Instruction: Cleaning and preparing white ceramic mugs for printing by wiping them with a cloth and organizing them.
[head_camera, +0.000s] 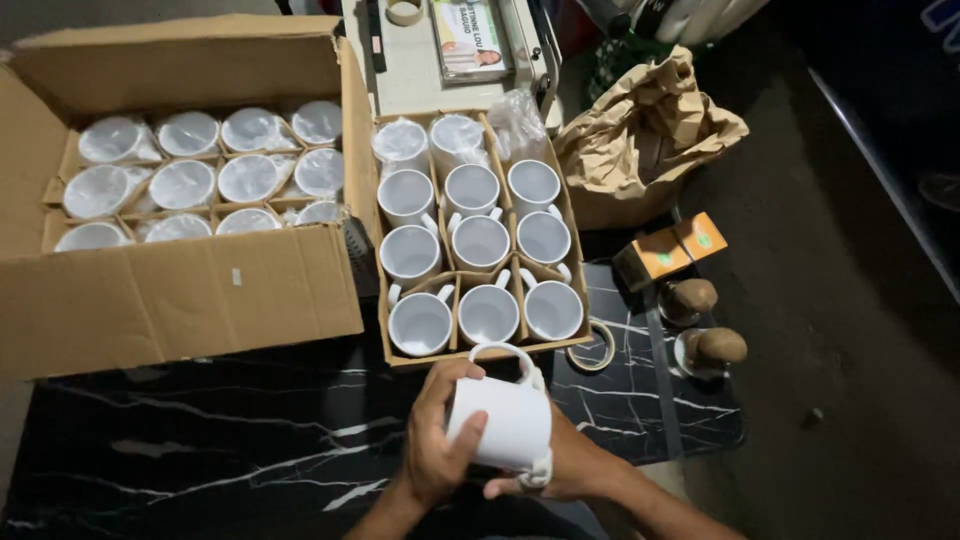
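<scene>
Both my hands hold one white mug (505, 415) low over the black marble-patterned surface (220, 440). My left hand (440, 435) wraps the mug's left side with the thumb across its wall. My right hand (560, 470) supports it from below and behind. The mug's handle (505, 352) points up and away from me. Just beyond it lies a low cardboard tray (400, 358) with dividers, filled with several bare white mugs (478, 243) standing upright; two at its far end are wrapped in plastic (402, 140).
A large open cardboard box (180, 290) at left holds several plastic-wrapped mugs (185, 185). Crumpled brown paper (645, 135) lies at right. A small orange box (668, 250), two brown round objects (705, 345) and a tape ring (592, 348) sit nearby.
</scene>
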